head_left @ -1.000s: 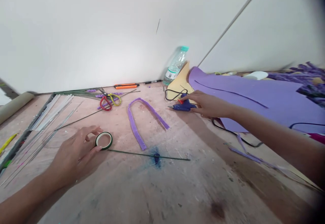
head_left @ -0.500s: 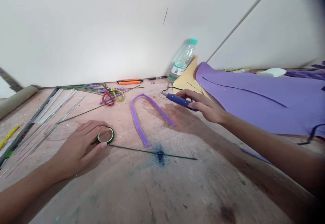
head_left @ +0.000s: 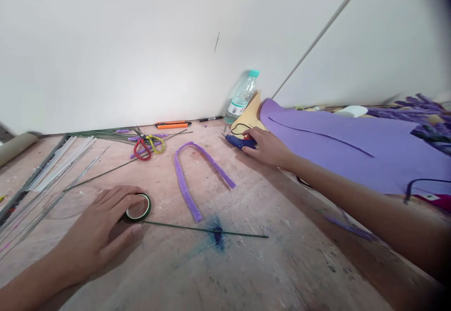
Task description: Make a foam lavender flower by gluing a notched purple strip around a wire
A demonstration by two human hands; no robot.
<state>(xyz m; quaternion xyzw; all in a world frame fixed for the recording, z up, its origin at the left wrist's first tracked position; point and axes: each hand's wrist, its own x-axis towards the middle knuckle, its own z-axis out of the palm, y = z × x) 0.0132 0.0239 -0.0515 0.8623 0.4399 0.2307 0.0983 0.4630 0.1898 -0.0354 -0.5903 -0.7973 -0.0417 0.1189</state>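
My left hand [head_left: 102, 229] rests on the table with its fingertips at the far left edge of a green floral tape roll [head_left: 149, 205]. Its thumb lies apart from the roll. A thin green stem wire [head_left: 183, 227] stretches rightward from beside the roll. My right hand [head_left: 269, 147] is closed around a blue hot glue gun [head_left: 235, 141], low over the table, its metal tip pointing left. Between the hands, a purple fuzzy strip [head_left: 181, 177] lies bent in an arch. Part of the glue gun is hidden by my fingers.
Red-and-yellow scissors [head_left: 143, 149], an orange cutter [head_left: 172, 125] and a water bottle [head_left: 242, 97] line the wall side. Clear glue sticks [head_left: 66, 163] lie left. A large purple sheet [head_left: 338, 146] covers the right, with a black cord [head_left: 408, 191] near it.
My right hand has lowered the glue gun toward the table and turned it slightly. My left thumb has come away from the tape roll. The whole view has shifted a little.
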